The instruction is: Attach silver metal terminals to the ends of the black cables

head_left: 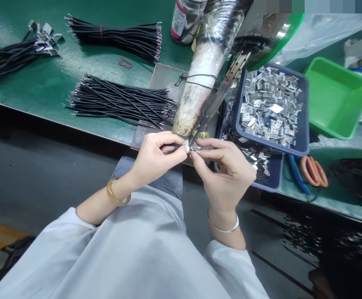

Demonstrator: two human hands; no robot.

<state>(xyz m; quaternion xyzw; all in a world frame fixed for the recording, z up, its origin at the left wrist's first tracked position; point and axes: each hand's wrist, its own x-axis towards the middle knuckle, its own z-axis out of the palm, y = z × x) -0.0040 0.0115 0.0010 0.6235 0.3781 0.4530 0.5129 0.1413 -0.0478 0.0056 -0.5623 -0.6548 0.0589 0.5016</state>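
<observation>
My left hand (pixel 158 153) pinches a black cable near its end, where a small whitish metal piece (pixel 187 145) shows at the fingertips. My right hand (pixel 226 160) has thumb and fingers closed at the same spot, on thin bright wire ends or a tiny metal part too small to make out. Both sets of fingertips nearly meet, just below the lower mouth of a foil-wrapped duct (pixel 196 83). Left of the duct lies a loose bundle of short black cables (pixel 118 101) with stripped ends, partly on a grey board (pixel 165 77).
A blue tray of small metal brackets (pixel 272 106) overlaps another blue tray (pixel 276 178). Beside them are a green bin (pixel 339 97) and orange-handled scissors (pixel 314 171). A banded cable bundle (pixel 115 37), a red rubber band (pixel 125 62), cables with metal ends (pixel 45 41) and a jar (pixel 185 20) stand farther back.
</observation>
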